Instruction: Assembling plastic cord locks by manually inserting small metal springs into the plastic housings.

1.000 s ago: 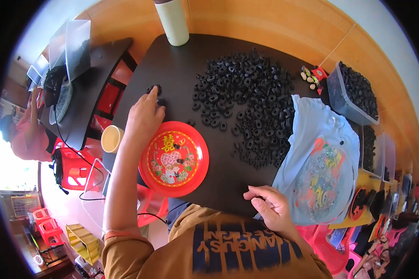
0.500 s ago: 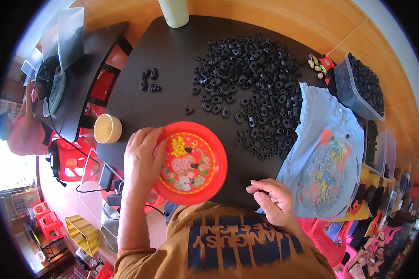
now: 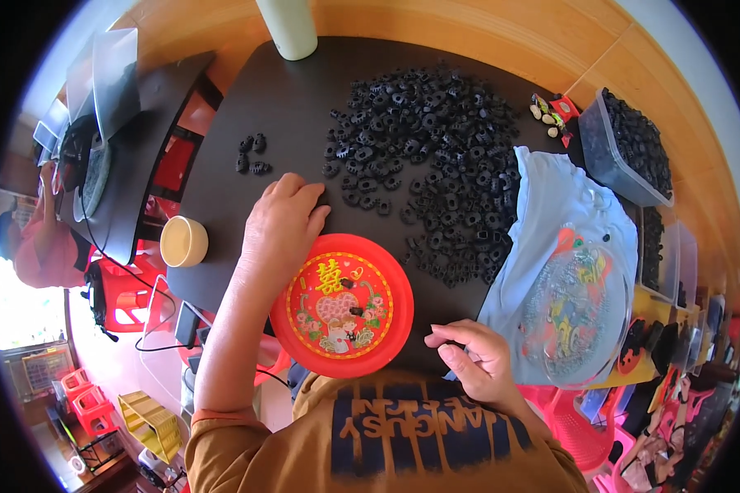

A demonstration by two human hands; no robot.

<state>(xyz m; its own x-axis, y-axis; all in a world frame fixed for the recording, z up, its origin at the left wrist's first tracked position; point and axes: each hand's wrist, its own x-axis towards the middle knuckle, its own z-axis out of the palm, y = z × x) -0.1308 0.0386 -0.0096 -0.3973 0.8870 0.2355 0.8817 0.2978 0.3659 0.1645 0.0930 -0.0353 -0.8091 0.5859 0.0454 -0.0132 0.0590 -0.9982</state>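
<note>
My left hand (image 3: 284,222) reaches past the far left rim of a round red plate (image 3: 396,333), its fingers bent down to the dark table. Whatever lies under its fingertips is hidden. The plate, decorated with a couple and flowers, is close to my body and holds two small black parts (image 3: 356,311). To its right, my right hand (image 3: 473,357) is curled, thumb near the forefinger, with a small dark spot between them that I cannot make out. A large heap of black plastic parts (image 3: 436,123) spreads beyond the plate; several more (image 3: 259,143) lie apart at the left.
A blue cloth (image 3: 518,214) and a clear patterned plastic piece (image 3: 580,304) lie at the right. Behind them stands a clear bin (image 3: 588,152) of black parts, near wrapped sweets (image 3: 553,115). A cream cup (image 3: 183,241) and a pale bottle (image 3: 292,29) stand left. Another person (image 3: 41,255) is far left.
My left hand has let go of the plate's rim and moved forward over the table, covering where a lone black part lay. The plate sits slightly nearer my body. My right hand stays curled.
</note>
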